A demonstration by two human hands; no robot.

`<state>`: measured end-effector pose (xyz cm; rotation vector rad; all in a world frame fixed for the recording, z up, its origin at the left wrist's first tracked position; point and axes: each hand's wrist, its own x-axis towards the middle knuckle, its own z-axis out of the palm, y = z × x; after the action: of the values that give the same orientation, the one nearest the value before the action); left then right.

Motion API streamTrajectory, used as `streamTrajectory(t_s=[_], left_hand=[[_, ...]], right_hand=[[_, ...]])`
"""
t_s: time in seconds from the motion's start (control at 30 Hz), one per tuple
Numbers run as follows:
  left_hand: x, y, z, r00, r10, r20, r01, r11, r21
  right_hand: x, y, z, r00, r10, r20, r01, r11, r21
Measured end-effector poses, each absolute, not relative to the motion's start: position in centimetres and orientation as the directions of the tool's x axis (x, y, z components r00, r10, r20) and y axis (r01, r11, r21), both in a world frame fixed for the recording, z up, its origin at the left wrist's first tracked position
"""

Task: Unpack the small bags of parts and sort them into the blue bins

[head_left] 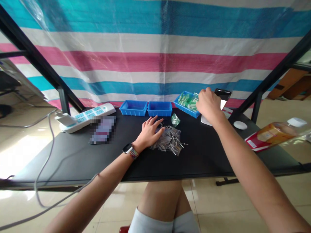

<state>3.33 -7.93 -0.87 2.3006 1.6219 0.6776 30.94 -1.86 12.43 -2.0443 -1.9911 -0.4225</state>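
Observation:
My left hand [150, 132] lies flat with fingers spread on the black table [73, 158], touching the edge of a clear plastic bag [170, 140] and a heap of small metal pins. My right hand [208, 105] is raised at the back right, fingers curled over the corner of a blue tray [188, 103] filled with green and clear small parts. What the fingers hold, if anything, is hidden. A black phone [223, 94] stands just behind that hand. A small green packet [175, 120] lies between the pins and the tray.
Two blue trays [134, 108] [159, 109] stand at the back middle. A white power strip [87, 116] with cable lies back left, next to a blurred card [102, 129]. A white round puck [240, 125] and a snack packet [274, 134] lie at the right. Striped tarp hangs behind.

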Motion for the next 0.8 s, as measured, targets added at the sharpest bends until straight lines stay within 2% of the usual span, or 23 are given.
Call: streamTrajectory(t_s=[0.17, 0.33, 0.57, 0.63, 0.7, 0.8], left_hand=[[3.7, -8.6, -0.4, 0.412, 0.877, 0.246, 0.763, -0.480, 0.433], [3.8, -8.7, -0.1, 0.531, 0.826, 0.190, 0.728, -0.559, 0.397], [4.0, -8.6, 0.1, 0.597, 0.776, 0.203, 0.693, -0.627, 0.357], [4.0, -8.6, 0.1, 0.601, 0.766, 0.229, 0.686, -0.642, 0.343], [4.0, -8.6, 0.1, 0.604, 0.757, 0.249, 0.683, -0.653, 0.328], [4.1, -8.4, 0.2, 0.619, 0.742, 0.259, 0.681, -0.671, 0.294]], right_hand=[[31.3, -8.0, 10.3, 0.129, 0.941, 0.313, 0.991, -0.109, -0.081], [31.9, -11.8, 7.5, 0.257, 0.914, 0.315, 0.959, -0.201, -0.200], [34.3, -14.6, 4.5, 0.296, 0.913, 0.280, 0.941, -0.228, -0.251], [35.4, -14.5, 3.2, 0.301, 0.916, 0.263, 0.918, -0.204, -0.338], [36.6, -14.3, 2.0, 0.304, 0.925, 0.229, 0.856, -0.160, -0.491], [38.3, -14.0, 0.4, 0.317, 0.944, 0.090, 0.624, -0.136, -0.769]])
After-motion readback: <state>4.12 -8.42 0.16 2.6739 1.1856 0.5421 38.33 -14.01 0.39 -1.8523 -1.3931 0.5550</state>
